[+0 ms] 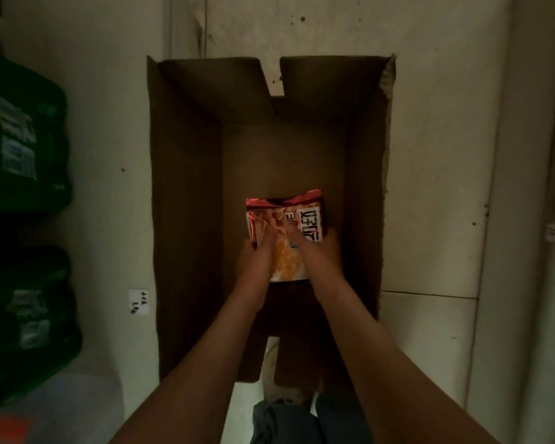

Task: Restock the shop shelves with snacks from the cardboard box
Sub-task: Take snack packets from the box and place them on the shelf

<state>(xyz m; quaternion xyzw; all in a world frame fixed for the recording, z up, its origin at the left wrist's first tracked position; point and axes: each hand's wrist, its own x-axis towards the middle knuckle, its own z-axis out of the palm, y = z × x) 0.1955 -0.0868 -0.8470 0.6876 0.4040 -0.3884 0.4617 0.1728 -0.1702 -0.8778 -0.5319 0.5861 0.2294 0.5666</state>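
1. The cardboard box (186, 219) stands open on the pale floor (430, 155), its flaps folded out.
2. A red and orange snack packet (285, 216) lies on the box bottom, toward the near end and between the side walls.
3. The left grip (257, 248) rests on the packet's face by its left edge, fingers laid forward; the blur hides whether they pinch it.
4. The right grip (321, 243) covers the packet's right side, fingers curled over that edge and clasping it.
5. The packet's far end sticks out beyond both grips.
6. Green packs (23, 139) sit stacked along the floor's left edge, with a small white label (138, 302) near the box's left wall.
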